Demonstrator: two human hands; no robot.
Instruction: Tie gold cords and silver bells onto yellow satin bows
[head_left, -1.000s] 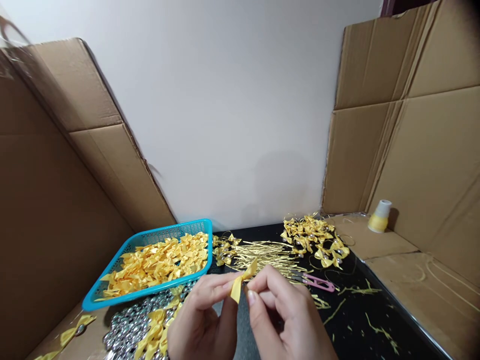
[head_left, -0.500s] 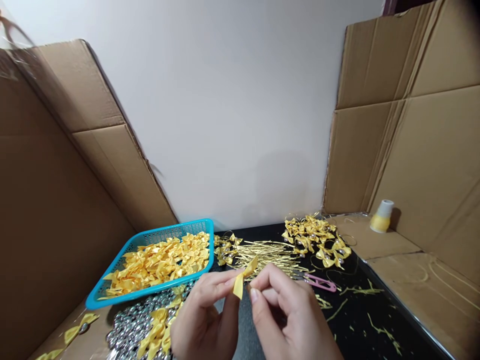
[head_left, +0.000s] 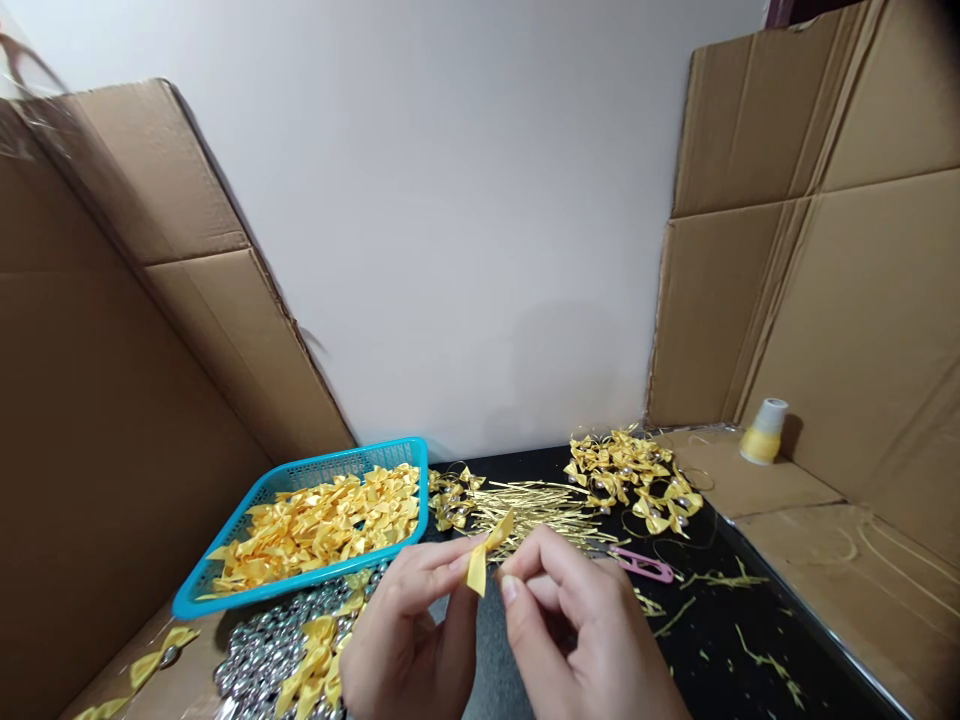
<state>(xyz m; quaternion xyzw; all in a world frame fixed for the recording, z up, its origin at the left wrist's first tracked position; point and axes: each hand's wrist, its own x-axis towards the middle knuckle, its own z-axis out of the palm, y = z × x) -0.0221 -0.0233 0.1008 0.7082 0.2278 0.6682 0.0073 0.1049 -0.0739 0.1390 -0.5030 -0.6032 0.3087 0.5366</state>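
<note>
Wall at twelve; left hand pinches bow at six; right hand pinched shut, contents unclear. Little changes; handwork seems paused.

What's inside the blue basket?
A heap of yellow ribbon bows lies inside the blue basket. They cover nearly all of its bottom, so I can't see what, if anything, is underneath them.

Air above the hands is open; basket blocks left, pink handle probably right.
</note>
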